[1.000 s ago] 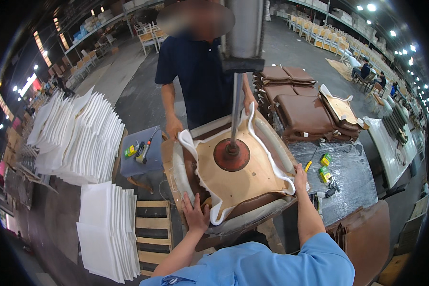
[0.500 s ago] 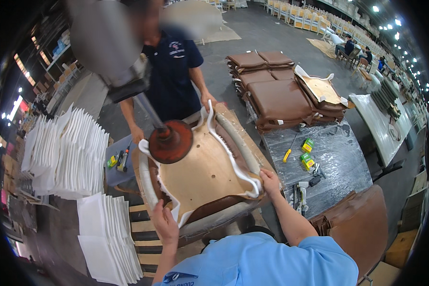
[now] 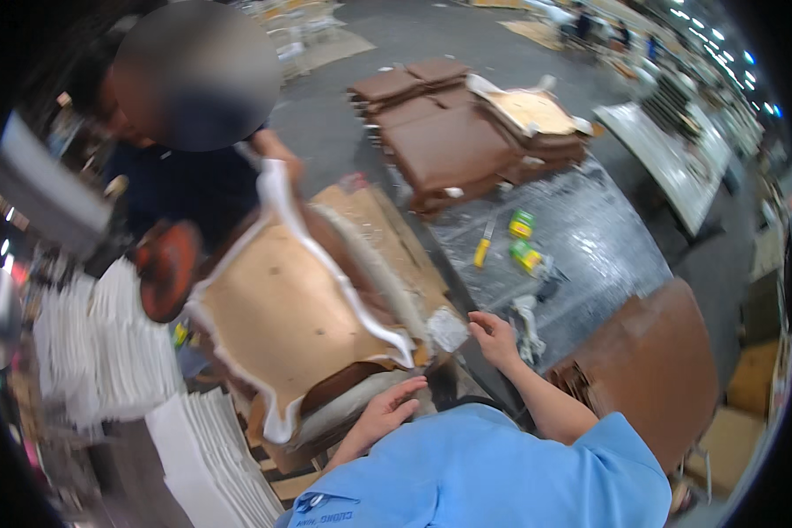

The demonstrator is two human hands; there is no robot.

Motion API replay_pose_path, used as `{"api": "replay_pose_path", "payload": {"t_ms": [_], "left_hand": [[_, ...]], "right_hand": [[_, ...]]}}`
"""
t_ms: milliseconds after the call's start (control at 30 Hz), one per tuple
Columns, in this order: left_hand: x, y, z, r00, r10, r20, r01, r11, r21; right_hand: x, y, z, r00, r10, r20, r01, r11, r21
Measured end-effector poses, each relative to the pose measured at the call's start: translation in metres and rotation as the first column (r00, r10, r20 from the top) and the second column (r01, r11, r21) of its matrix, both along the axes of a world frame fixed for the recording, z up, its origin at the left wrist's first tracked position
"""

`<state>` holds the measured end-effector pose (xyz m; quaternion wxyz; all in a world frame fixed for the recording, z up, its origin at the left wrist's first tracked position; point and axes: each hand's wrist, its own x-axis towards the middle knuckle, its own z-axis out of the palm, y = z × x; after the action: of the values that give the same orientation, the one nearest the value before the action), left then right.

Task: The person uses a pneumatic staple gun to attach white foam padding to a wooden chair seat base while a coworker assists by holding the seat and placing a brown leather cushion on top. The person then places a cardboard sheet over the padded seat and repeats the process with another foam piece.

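Note:
A chair seat with a plywood base (image 3: 282, 308), white padding round its edge and brown covering beneath, lies tilted on a grey padded frame (image 3: 387, 273). A co-worker in a dark shirt (image 3: 185, 189) leans over its far side with a hand (image 3: 277, 154) at the far corner. My left hand (image 3: 385, 414) is beside the seat's near edge, fingers stretched and nothing in them. Apart from the seat, my right hand (image 3: 497, 340) is raised near the right table's edge, fingers loosely extended and holding nothing. The red round press pad (image 3: 169, 271) is at the seat's left edge.
Brown cushions (image 3: 453, 141) are stacked on the plastic-covered table (image 3: 607, 238), alongside a yellow screwdriver (image 3: 482, 251), green-yellow boxes (image 3: 523, 236) and a staple gun (image 3: 526, 326). Brown sheets (image 3: 651, 370) lie at right. White foam sheets (image 3: 211, 458) stand at left.
Both my hands have let go of the seat's near corners and drawn back. The seat has shifted and tilted, and the red pad no longer covers its middle. My view has swung right.

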<state>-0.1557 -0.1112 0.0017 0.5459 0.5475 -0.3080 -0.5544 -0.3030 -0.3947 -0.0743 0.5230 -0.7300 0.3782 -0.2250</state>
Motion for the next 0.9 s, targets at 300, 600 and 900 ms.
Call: {"api": "replay_pose_path", "payload": {"t_ms": [300,600,900], "left_hand": [[-0.002,-0.056,-0.021,0.491,-0.007,0.871,-0.026,0.999,0.022],[-0.005,-0.066,-0.039,0.349,-0.029,0.937,-0.046,0.998,0.048],[-0.016,-0.070,-0.036,0.369,-0.005,0.929,-0.087,0.995,0.040]], "right_hand": [[-0.188,-0.039,0.042,0.797,-0.554,-0.239,0.463,0.816,-0.347],[-0.318,-0.108,0.065,-0.007,-0.905,-0.425,0.764,0.269,-0.586],[-0.320,-0.148,0.085,-0.091,-0.817,-0.569,0.758,0.314,-0.572]]}}
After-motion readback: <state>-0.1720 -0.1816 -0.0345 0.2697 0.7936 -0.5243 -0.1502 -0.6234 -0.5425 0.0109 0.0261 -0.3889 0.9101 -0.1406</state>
